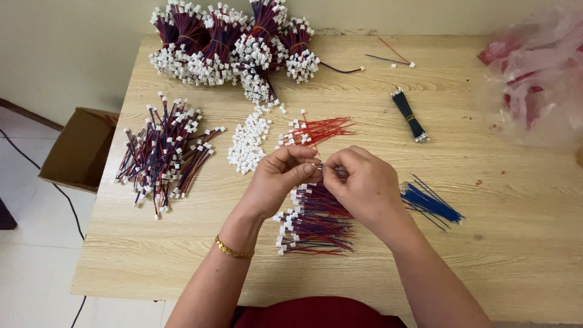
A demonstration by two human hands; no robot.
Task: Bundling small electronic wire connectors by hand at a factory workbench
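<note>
My left hand [280,176] and my right hand [361,182] meet above the middle of the wooden table [498,255], fingertips pinched together on a small white connector with a thin wire [320,166]. Below the hands lies a pile of red-and-blue wires with white connectors [316,225]. A heap of loose white connectors [248,143] and a fan of red wires [319,130] lie just beyond the hands. Loose blue wires [432,203] rest to the right of my right hand. My left wrist wears a gold bracelet.
A loose pile of finished wire leads [163,152] lies at the left. Bundled wire harnesses [231,42] are stacked at the far edge. A black wire bundle [410,114], a plastic bag [540,73] at the right, and a cardboard box [79,149] on the floor.
</note>
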